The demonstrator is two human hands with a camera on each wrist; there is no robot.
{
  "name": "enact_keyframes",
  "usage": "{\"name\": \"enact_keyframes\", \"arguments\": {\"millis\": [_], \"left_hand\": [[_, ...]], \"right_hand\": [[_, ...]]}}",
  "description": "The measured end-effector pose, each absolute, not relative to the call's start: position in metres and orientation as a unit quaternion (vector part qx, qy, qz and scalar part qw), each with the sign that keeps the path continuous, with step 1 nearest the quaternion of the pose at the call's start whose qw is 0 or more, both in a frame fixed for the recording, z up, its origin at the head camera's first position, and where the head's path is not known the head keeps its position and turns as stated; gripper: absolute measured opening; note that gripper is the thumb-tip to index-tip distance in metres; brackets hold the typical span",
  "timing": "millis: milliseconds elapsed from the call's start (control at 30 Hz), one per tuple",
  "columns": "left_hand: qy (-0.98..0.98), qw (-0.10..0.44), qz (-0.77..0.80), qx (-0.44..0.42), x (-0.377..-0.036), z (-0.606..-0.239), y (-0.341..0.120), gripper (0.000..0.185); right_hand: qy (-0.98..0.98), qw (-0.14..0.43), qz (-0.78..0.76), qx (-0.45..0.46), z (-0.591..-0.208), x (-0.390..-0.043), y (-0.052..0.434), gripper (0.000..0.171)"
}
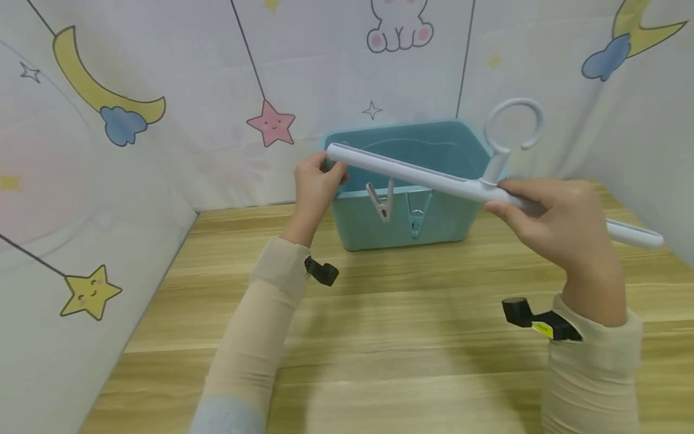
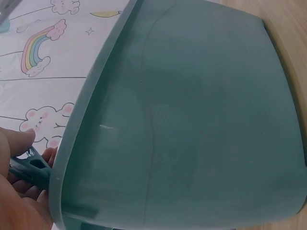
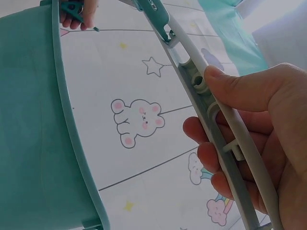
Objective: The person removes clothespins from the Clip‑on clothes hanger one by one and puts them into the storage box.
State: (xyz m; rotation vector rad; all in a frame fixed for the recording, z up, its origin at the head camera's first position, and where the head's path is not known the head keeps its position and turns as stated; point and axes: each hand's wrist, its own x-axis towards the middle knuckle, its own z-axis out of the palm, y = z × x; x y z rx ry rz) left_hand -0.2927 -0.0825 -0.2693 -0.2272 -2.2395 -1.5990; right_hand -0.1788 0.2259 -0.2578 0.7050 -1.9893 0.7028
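Observation:
A pale grey clip hanger [image 1: 412, 173] with a ring hook [image 1: 514, 123] is held level above a teal plastic bin [image 1: 401, 226]. My right hand [image 1: 515, 202] grips its bar just right of the hook; in the right wrist view the fingers [image 3: 216, 158] curl under the ribbed bar [image 3: 211, 110]. My left hand [image 1: 328, 172] is at the bar's left end. There it pinches a teal clip [image 2: 29, 168] beside the bin's rim [image 2: 72, 129]. A grey clip [image 1: 381, 202] and a teal clip [image 1: 416, 217] hang from the bar in front of the bin.
The bin stands at the back middle of a wooden table [image 1: 401, 337]. Printed fabric walls [image 1: 81, 199] with moons, stars and a bunny close in the left, back and right sides. Small black wrist cameras [image 1: 322, 271] sit on both sleeves.

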Motion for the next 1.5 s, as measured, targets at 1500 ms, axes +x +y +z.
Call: {"name": "enact_keyframes", "arguments": {"millis": [1500], "left_hand": [[-0.744, 0.205, -0.606, -0.195, -0.269, -0.283, -0.083, 0.022]], "right_hand": [[-0.821, 0.432, 0.235, 0.290, -0.254, -0.178, 0.230, 0.072]]}}
